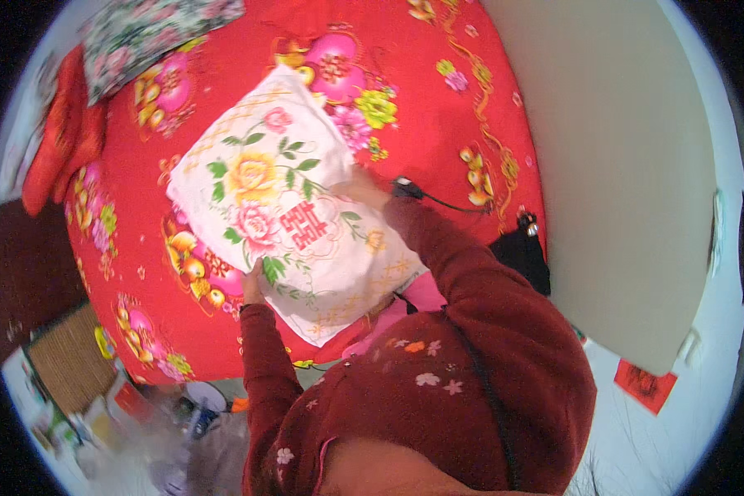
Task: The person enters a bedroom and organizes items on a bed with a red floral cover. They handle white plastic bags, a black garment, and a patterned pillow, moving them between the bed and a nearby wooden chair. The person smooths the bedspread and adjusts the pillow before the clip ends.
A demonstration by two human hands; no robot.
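A white pillow (252, 178) printed with yellow and pink roses, green leaves and red characters lies tilted in front of me, over a red flowered bedspread. My left hand (255, 285) is closed on its lower left edge, with the thumb along the side and the other fingers mostly hidden. At the opposite, right edge my right hand (362, 188) grips the pillow; it is slightly blurred and its fingertips are partly hidden by the cloth. The pillow's near end reaches close to my body.
The red bedspread (438, 107) covers the bed. A dark cable with a plug (407, 188) and a black cloth-like item (521, 258) lie at right. A second flowered pillow (153, 37) is at the far left, beside red fabric (64, 136). A pale headboard-like panel (628, 165) stands along the right.
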